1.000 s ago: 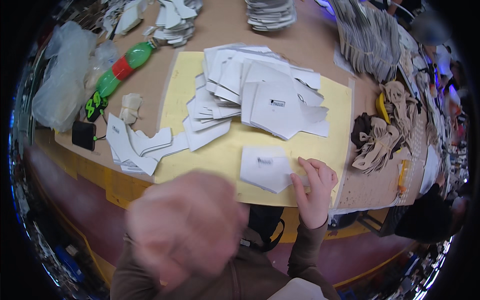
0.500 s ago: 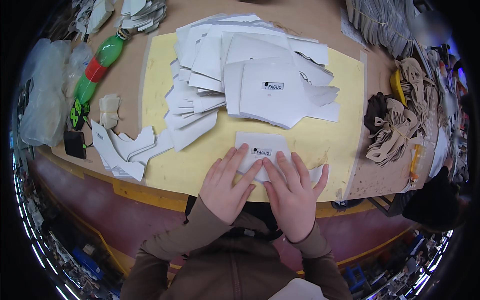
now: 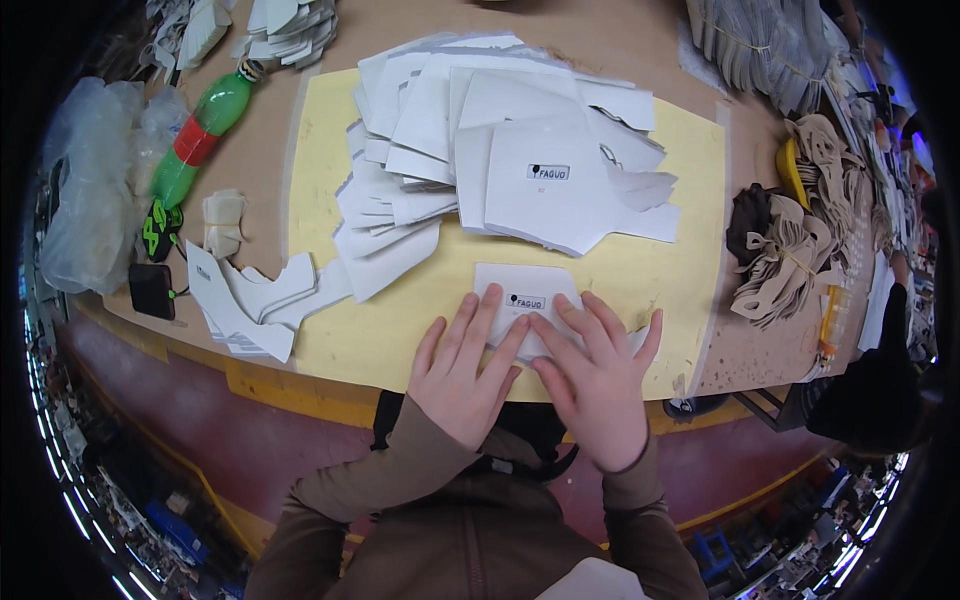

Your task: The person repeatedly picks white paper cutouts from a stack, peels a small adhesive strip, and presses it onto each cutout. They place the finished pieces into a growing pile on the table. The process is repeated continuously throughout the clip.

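A white cut piece (image 3: 515,277) with a small dark printed label lies flat on the yellow sheet (image 3: 400,345) in front of me. My left hand (image 3: 462,365) rests on its left side, fingers stretched out and spread. From the right, my right hand (image 3: 598,375) presses on the same piece with its fingers apart. The two index fingertips almost meet just below the label. Beyond the hands is a loose heap of white cut pieces (image 3: 540,195), the top one bearing the same kind of label. More white pieces (image 3: 245,300) lie fanned out to the left.
At the left are a green bottle (image 3: 205,135) with a red band, clear plastic bags (image 3: 90,190), a black phone-like device (image 3: 151,291) and a small tied bundle (image 3: 223,222). Beige tied pieces (image 3: 790,265) and grey bundles (image 3: 755,50) occupy the right side. A person in black (image 3: 870,395) is at far right.
Both hands stay on the labelled piece. The right hand has shifted slightly to the right and its fingers have moved a little; the whole view has shifted slightly.
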